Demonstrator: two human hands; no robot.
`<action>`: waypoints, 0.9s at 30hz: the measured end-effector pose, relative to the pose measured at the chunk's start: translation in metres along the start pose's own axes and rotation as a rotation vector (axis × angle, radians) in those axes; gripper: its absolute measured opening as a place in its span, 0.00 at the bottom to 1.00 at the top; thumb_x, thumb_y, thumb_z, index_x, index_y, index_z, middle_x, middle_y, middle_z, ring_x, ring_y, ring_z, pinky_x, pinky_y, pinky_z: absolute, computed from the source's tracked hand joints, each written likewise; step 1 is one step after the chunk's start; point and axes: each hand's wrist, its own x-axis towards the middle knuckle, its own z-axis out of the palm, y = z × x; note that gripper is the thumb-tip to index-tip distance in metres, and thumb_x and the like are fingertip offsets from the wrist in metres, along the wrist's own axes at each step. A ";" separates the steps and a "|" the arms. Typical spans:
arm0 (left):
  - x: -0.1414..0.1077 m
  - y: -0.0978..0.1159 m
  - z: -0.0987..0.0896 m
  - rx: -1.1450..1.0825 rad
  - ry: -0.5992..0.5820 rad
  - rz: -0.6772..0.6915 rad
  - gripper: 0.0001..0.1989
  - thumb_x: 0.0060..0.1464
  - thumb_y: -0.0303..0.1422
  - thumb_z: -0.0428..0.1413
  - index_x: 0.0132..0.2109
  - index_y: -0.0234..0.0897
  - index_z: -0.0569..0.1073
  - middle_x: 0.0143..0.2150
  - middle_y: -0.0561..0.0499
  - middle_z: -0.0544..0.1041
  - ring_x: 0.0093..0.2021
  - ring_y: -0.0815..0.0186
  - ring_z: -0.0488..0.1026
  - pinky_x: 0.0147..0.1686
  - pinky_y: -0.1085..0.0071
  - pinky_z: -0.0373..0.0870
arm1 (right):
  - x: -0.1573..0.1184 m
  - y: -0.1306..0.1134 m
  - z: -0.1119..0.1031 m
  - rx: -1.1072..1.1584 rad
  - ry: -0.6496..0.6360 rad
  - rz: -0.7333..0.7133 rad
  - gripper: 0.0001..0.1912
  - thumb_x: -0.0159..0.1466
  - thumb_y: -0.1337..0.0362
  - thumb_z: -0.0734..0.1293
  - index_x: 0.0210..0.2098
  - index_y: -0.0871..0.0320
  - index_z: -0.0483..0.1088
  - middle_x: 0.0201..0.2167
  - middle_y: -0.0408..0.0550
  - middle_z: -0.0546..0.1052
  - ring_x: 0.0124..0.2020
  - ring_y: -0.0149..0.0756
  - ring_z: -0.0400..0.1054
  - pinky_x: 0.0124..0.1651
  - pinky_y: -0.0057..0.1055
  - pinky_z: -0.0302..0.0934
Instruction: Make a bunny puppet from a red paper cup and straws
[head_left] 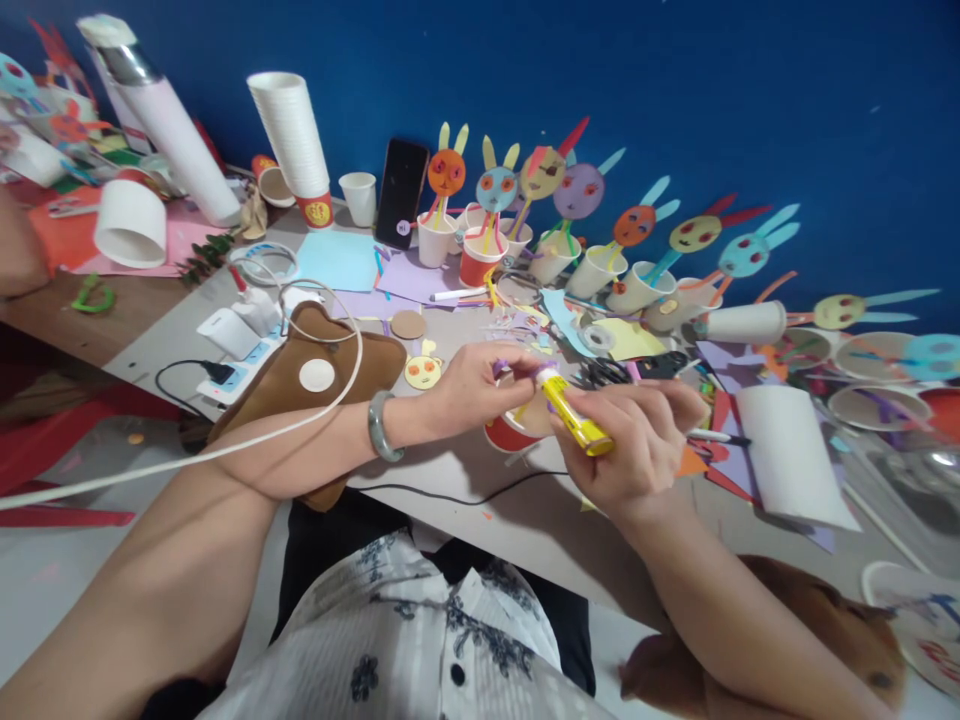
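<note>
A yellow glue stick [576, 418] is in my right hand [628, 440], its tip tilted up and left toward small purple pieces. My left hand [484, 388] is pinched at a purple paper strip [501, 368], with a bangle on that wrist. Both hands are above a red and white paper cup [510, 434] at the table's middle. Left of my left hand lies a yellow paper rabbit face [423, 371] with orange eyes. Fingers partly hide the cup's opening and the strip.
Cups with paper rabbit heads [496, 190] line the blue wall. A phone [402, 192], stacked cups [289, 135] and a tumbler [169, 130] stand at the back left. A power strip [244, 370] and white cable lie left; a white paper roll [791, 455] lies right.
</note>
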 end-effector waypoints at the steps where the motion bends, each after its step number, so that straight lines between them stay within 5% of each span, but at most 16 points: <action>1: 0.000 0.000 0.000 0.002 -0.004 0.005 0.07 0.57 0.30 0.61 0.40 0.36 0.84 0.37 0.49 0.85 0.37 0.68 0.77 0.38 0.71 0.73 | -0.001 -0.001 0.001 -0.012 0.004 -0.007 0.09 0.72 0.59 0.69 0.50 0.50 0.71 0.30 0.42 0.82 0.30 0.39 0.72 0.48 0.45 0.58; 10: -0.002 0.000 0.001 -0.020 0.003 0.028 0.06 0.57 0.30 0.62 0.39 0.36 0.84 0.37 0.49 0.84 0.37 0.67 0.77 0.38 0.70 0.73 | 0.001 0.014 0.003 0.017 0.072 0.152 0.10 0.72 0.59 0.70 0.52 0.50 0.74 0.33 0.47 0.82 0.31 0.44 0.71 0.46 0.48 0.56; 18: 0.001 -0.005 0.000 -0.010 0.011 -0.006 0.06 0.57 0.30 0.63 0.41 0.35 0.84 0.40 0.48 0.86 0.39 0.66 0.79 0.40 0.70 0.75 | 0.002 -0.001 0.004 0.025 0.056 -0.051 0.09 0.71 0.63 0.70 0.51 0.53 0.72 0.33 0.43 0.84 0.33 0.39 0.75 0.50 0.44 0.58; 27: 0.000 -0.004 0.000 -0.040 0.002 -0.027 0.06 0.57 0.31 0.63 0.41 0.36 0.84 0.40 0.48 0.85 0.40 0.66 0.79 0.42 0.69 0.75 | -0.004 0.014 0.004 -0.082 0.047 0.129 0.09 0.73 0.54 0.68 0.47 0.50 0.73 0.31 0.48 0.82 0.30 0.43 0.71 0.45 0.48 0.59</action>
